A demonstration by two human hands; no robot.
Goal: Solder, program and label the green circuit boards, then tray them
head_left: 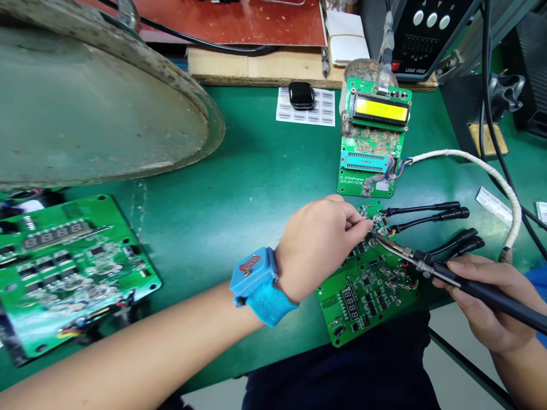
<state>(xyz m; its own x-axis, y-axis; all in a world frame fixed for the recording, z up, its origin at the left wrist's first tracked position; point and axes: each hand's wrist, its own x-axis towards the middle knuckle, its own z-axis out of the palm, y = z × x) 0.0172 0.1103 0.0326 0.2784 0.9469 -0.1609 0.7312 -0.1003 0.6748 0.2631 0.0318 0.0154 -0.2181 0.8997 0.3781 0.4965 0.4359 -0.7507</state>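
Green circuit board (pixel 368 256) soldering seems in hand, next needing steadiness: the right hand (pixel 491 299) grips a soldering iron (pixel 444 273), the left hand (pixel 318 245) pinches something I cannot tell.

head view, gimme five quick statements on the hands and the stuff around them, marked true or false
1. The right hand holds a soldering iron. True.
2. The blue strap is around the right wrist. False: it is around the left wrist.
3. The lit screen glows yellow. True.
4. The left hand is spread wide open. False: its thumb and fingers are drawn together at the circuit boards.
5. The small black device rests on a printed label sheet. True.
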